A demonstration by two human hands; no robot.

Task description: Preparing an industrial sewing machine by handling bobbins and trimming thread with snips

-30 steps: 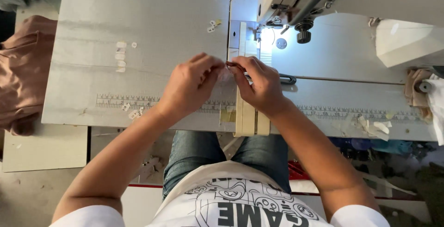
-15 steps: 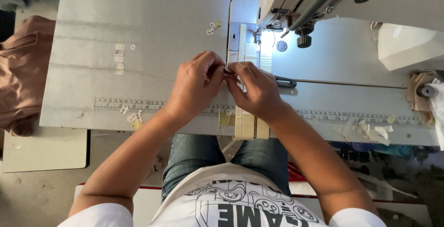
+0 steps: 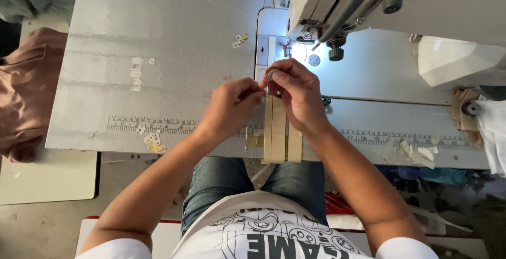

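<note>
Nearest the camera: white printed shirt and jeans, person seated at a grey table. Both forearms reach forward over the table edge.

Left hand is curled, fingertips pinched together, pointing right toward the other hand. Right hand is curled too, thumb and forefinger closed on a small pale piece between the two hands. The piece is mostly hidden by the fingers; cannot tell exactly what it is, or whether the left fingertips also grip it or only touch it. Fingertips of both hands meet at that spot.

Just under the fingers, beige strips run from the pinch point back toward the person and hang over the table edge between the wrists. A printed ruler strip runs along the table edge, passing under both wrists. Small paper scraps lie on it, well left of the left hand. More white scraps sit right of the right forearm.

Left of the fingers, well apart: a column of small white tags. Just beyond the fingers: lit needle area of a sewing machine, whose white body stretches right. A few small tags lie beyond the left fingertips.

Far left, off the table: brown cloth. Far right edge: white cloth.
</note>
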